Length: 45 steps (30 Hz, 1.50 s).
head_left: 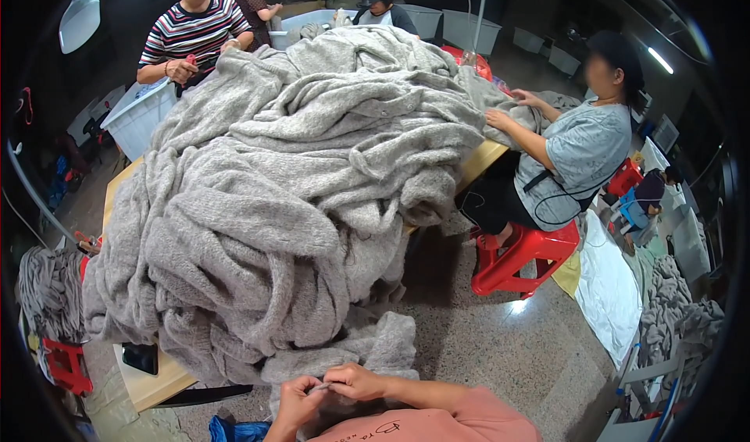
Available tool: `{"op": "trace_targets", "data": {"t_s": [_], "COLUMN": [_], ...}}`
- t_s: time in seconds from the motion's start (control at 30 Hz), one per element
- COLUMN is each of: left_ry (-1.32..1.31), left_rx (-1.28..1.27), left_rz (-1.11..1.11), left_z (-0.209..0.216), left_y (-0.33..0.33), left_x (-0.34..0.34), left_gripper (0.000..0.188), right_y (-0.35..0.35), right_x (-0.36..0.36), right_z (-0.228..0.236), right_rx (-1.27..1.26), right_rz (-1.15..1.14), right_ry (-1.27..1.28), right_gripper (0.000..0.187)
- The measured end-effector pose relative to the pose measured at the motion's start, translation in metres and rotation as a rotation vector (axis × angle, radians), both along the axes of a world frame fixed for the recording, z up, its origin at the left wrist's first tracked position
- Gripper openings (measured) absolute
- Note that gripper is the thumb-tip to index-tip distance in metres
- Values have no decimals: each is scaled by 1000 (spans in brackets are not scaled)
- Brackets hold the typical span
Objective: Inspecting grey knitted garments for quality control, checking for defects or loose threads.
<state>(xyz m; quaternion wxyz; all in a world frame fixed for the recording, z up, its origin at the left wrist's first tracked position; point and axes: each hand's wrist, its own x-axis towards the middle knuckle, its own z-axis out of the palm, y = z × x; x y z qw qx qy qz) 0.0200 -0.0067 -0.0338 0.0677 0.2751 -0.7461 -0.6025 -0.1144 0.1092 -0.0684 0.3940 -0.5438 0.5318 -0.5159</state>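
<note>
- One huge heap of grey knit (258, 208) fills the middle of the scene, piled high, probably so that people on several sides can reach it.
- Pale wooden table (168, 391) under it, showing bare only at edges and at the near left corner.
- Seated co-worker (582, 153) on the right, both hands on grey cloth at the table's edge.
- Co-worker in a striped top (195, 32), far left, with a hand close to the heap.
- White tub (144, 118) beside that person, seemingly kept within arm's reach.
- Red stool (523, 258) beneath the seated co-worker, set near the table, likely for easy reach.
- Grey knit piece (340, 409), at the near edge before the wearer's body, perhaps held this close for a clear look.
- Left hand (299, 399) and right hand (354, 381), almost touching, each pinching the piece between thumb and fingers; this presumably steadies a short stretch.
- Black phone (141, 358) on the near left corner, apparently parked clear of the hands.
- Small pinched fold, mostly hidden by fingertips.
</note>
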Motion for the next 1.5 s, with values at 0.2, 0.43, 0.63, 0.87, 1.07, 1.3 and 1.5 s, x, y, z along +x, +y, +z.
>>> {"op": "trace_targets", "data": {"t_s": [0.2,0.43,0.63,0.87,1.07,1.3,1.5], "left_ry": [-67,-55,-110,-17,7,87,330], "left_rx": [-3,162,345,317,422,463,742], "left_rz": [45,23,109,38,146,413,348], "left_z": [-15,-17,-13,-4,8,9,9], "left_y": [1,10,7,12,1,-20,-24], "left_x": [-4,-7,-9,-10,-12,-6,0], "left_gripper": [10,8,3,9,10,11,3], "right_y": [1,4,-1,-3,0,49,59], "right_x": [0,4,9,12,0,-28,-37], "right_z": [-1,-3,-6,-3,3,-11,-23], "right_rx": [-109,-179,-195,-163,-93,235,242], "right_rz": [-228,-246,-393,-366,-343,-149,-234], "right_ry": [383,342,335,293,175,391,135], "right_gripper": [5,5,6,4,12,30,23]}}
